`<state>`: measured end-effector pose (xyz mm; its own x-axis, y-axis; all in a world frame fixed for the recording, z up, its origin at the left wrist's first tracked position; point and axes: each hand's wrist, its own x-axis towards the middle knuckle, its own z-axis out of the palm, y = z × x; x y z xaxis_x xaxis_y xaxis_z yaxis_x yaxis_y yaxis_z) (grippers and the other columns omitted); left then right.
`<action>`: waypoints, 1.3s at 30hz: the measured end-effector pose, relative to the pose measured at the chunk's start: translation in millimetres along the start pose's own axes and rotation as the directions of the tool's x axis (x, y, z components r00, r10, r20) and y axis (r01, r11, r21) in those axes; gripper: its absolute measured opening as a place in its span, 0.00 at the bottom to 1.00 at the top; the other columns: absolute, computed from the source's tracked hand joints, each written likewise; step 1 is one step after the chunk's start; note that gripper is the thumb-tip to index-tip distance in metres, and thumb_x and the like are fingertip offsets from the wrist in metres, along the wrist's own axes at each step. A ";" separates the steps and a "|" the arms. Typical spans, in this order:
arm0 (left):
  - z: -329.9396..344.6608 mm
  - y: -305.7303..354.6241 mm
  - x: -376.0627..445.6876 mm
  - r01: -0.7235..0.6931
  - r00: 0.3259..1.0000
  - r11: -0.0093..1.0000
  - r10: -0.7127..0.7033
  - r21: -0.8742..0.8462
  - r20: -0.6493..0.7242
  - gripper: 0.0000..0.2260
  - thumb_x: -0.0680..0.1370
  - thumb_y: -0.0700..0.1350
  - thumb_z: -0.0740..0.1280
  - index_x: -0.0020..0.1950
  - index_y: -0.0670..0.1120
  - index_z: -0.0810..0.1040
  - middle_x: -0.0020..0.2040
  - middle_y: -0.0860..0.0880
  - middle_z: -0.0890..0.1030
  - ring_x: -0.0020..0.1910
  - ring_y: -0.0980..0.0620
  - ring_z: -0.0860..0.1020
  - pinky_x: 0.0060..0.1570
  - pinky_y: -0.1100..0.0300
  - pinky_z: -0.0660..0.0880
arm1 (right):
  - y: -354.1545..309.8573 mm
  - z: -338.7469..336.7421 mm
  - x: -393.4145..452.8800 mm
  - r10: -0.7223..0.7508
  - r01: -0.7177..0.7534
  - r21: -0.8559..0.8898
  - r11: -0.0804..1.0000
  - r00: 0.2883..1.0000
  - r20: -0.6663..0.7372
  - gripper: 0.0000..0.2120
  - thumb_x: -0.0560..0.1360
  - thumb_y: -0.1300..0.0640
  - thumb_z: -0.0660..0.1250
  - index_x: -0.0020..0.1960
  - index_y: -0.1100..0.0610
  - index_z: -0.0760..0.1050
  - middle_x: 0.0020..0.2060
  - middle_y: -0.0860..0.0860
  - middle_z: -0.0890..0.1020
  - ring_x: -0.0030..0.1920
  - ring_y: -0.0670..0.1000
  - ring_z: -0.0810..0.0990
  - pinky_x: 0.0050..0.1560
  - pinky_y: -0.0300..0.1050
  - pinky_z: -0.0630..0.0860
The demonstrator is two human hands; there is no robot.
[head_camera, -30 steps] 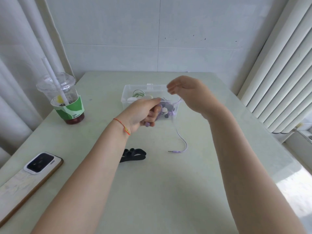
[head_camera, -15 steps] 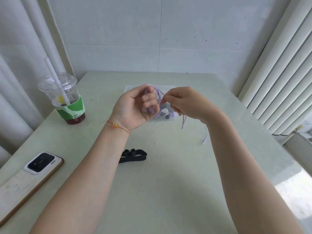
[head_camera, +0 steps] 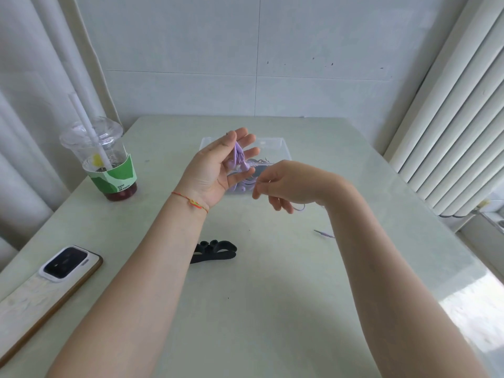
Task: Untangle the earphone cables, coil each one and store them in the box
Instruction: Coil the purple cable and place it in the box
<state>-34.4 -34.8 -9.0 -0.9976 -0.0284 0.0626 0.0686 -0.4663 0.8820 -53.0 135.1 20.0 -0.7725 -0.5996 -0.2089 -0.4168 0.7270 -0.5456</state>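
My left hand (head_camera: 215, 170) is raised palm-up over the table with its fingers stretched out. A purple earphone cable (head_camera: 238, 156) is looped around them, and the thumb lies against the loops. My right hand (head_camera: 289, 184) pinches the loose strand of the same cable just right of the left hand. The strand trails under my right wrist, and its plug end (head_camera: 324, 234) lies on the table. The clear plastic box (head_camera: 283, 148) stands behind both hands, partly hidden, with other coiled earphones inside.
A black strap-like item (head_camera: 215, 251) lies on the table between my forearms. A phone (head_camera: 68, 264) lies at the left edge, with an iced drink cup (head_camera: 106, 159) and straw behind it. A white ribbed radiator (head_camera: 450, 118) lines the right side.
My left hand has opened from a closed grip to stretched fingers. My right hand has dropped lower and to the right with the strand, and the plug has shifted right on the table.
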 end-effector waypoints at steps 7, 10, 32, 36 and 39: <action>-1.0 1.0 1.3 -0.004 1.000 0.999 0.005 -0.034 0.020 0.10 0.82 0.49 0.59 0.55 0.49 0.79 0.52 0.53 0.84 0.54 0.53 0.82 0.56 0.53 0.73 | -1.4 0.7 1.6 0.042 -0.045 -0.057 0.997 0.998 -0.046 0.14 0.80 0.54 0.57 0.49 0.50 0.81 0.26 0.53 0.72 0.27 0.54 0.69 0.29 0.40 0.67; 1.2 1.3 2.1 -0.004 0.998 0.986 0.013 -0.170 0.055 0.10 0.83 0.48 0.58 0.55 0.47 0.78 0.53 0.51 0.84 0.58 0.51 0.81 0.57 0.52 0.74 | -3.7 6.8 4.4 0.037 -0.040 -0.054 0.998 0.998 -0.042 0.15 0.80 0.54 0.57 0.51 0.51 0.82 0.28 0.51 0.70 0.31 0.52 0.71 0.31 0.40 0.69; 7.6 -10.8 -0.2 0.251 0.940 0.838 -0.331 0.484 0.086 0.17 0.83 0.52 0.57 0.37 0.47 0.70 0.28 0.52 0.62 0.25 0.53 0.61 0.45 0.54 0.76 | 16.8 -20.5 0.2 0.001 0.114 0.197 0.974 0.863 -0.505 0.04 0.71 0.56 0.74 0.42 0.55 0.80 0.31 0.50 0.76 0.28 0.45 0.71 0.31 0.38 0.68; 3.9 -7.6 0.5 0.283 0.929 0.885 -0.350 0.371 0.125 0.17 0.83 0.50 0.58 0.35 0.48 0.67 0.28 0.53 0.59 0.24 0.55 0.59 0.32 0.59 0.76 | 25.5 -21.3 1.0 0.014 0.072 0.181 0.981 0.900 -0.435 0.04 0.73 0.55 0.72 0.44 0.55 0.80 0.33 0.53 0.75 0.31 0.50 0.69 0.31 0.39 0.65; -1.5 -4.0 4.3 0.389 0.907 0.909 -0.406 0.148 0.110 0.17 0.82 0.50 0.57 0.33 0.49 0.66 0.26 0.54 0.58 0.22 0.56 0.57 0.25 0.64 0.64 | 31.7 -22.8 0.1 0.036 0.029 0.169 0.985 0.928 -0.371 0.05 0.74 0.52 0.70 0.44 0.53 0.81 0.33 0.52 0.72 0.32 0.51 0.67 0.32 0.40 0.63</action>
<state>-38.9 -34.4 -12.9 -0.9324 0.2610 -0.2499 -0.3251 -0.3042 0.8954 -77.3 165.7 21.2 -0.9098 -0.4056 0.0878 -0.3519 0.6420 -0.6811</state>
